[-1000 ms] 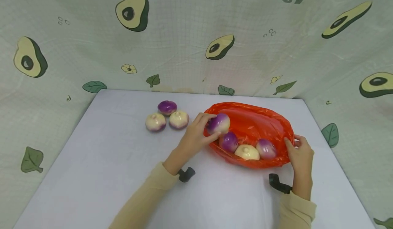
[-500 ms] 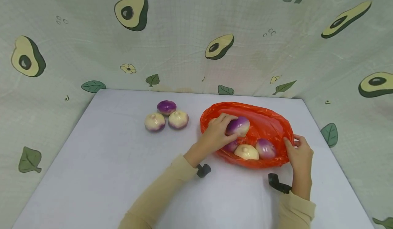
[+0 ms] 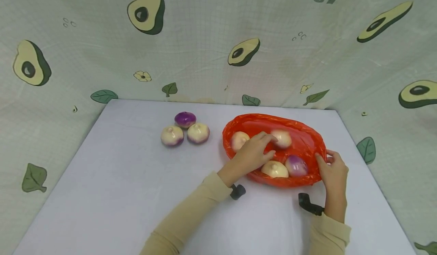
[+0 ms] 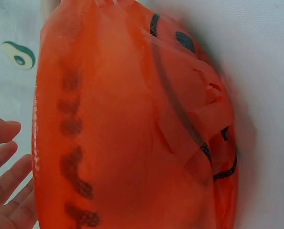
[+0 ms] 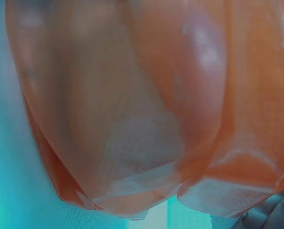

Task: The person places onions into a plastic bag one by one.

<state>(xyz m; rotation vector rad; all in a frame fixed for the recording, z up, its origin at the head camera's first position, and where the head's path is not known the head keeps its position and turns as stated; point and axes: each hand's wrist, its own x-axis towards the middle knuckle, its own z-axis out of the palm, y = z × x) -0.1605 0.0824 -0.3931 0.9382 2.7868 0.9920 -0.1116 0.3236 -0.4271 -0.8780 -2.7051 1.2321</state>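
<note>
A red plastic bag (image 3: 235, 124) stands with its mouth wide, several glossy purple-and-white onions inside. My left hand (image 3: 250, 154) is over its left part, thumb and fingers spread apart. Just past the fingertips is a pale onion (image 3: 282, 139), slightly blurred. A pale onion (image 3: 274, 169) and a purple onion (image 3: 296, 166) lie at the bag's near side, and another onion (image 3: 239, 140) at its left. My right hand (image 3: 334, 171) pinches the bag's right rim between thumb and fingers. The left wrist view shows the loosely spread fingers (image 4: 3, 188) beyond the bag's wall.
Left of the bag, a purple onion (image 3: 185, 119) and two pale onions (image 3: 172, 136) sit close together on the white table (image 3: 112, 179). A cloth (image 3: 205, 38) printed with avocados hangs behind. A black wrist mount (image 3: 310, 205) is on the right wrist.
My left hand has carried an onion rightward over the bag's left rim and let go of it inside. The onion has turned its pale side up. My right hand has stayed on the rim.
</note>
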